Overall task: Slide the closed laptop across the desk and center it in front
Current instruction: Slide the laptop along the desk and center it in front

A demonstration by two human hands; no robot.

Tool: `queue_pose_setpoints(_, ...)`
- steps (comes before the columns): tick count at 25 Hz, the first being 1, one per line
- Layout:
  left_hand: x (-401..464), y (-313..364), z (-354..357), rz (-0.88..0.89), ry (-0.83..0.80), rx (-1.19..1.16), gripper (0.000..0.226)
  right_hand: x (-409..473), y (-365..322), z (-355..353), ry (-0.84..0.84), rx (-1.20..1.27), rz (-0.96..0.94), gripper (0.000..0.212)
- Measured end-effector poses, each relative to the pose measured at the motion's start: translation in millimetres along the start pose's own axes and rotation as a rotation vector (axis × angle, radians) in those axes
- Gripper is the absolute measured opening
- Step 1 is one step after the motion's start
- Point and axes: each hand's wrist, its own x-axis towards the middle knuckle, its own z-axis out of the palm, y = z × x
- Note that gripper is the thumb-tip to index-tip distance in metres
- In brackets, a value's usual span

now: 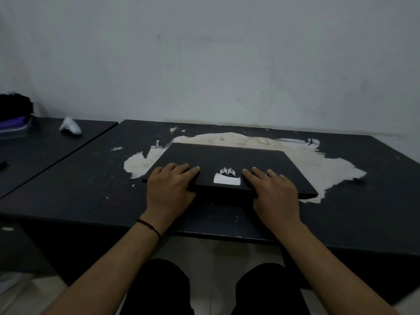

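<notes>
A closed black laptop (227, 159) with a silver logo on its lid lies on the dark desk (91, 189), roughly in the middle and slightly turned. My left hand (169, 186) grips the laptop's near edge left of the logo, fingers flat on the lid and thumb under the edge. To the right of the logo my right hand (273, 192) holds the same near edge in the same way. A thin dark band circles my left wrist.
The desk top is peeled to a pale patch (318, 164) around and behind the laptop. A second dark desk (45, 146) adjoins at the left, bearing a white object (70, 126), a dark pile (14, 114) and a pen. A white wall stands behind.
</notes>
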Motion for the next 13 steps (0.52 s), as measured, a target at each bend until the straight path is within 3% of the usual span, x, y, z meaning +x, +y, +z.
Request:
queue_pose_setpoints(3,-9,7,-1,0.047,0.017,-0.019,0.062,-18,11,1,-0.004,0.021,-0.006,0.072)
queue_pose_setpoints(8,-9,7,-5,0.026,-0.019,-0.044,0.090,-21,15,4,0.042,0.116,-0.013,0.065)
queue_pose_setpoints(13,-10,6,-3,0.043,-0.023,-0.081,0.092,-24,15,5,0.126,0.165,-0.045,0.068)
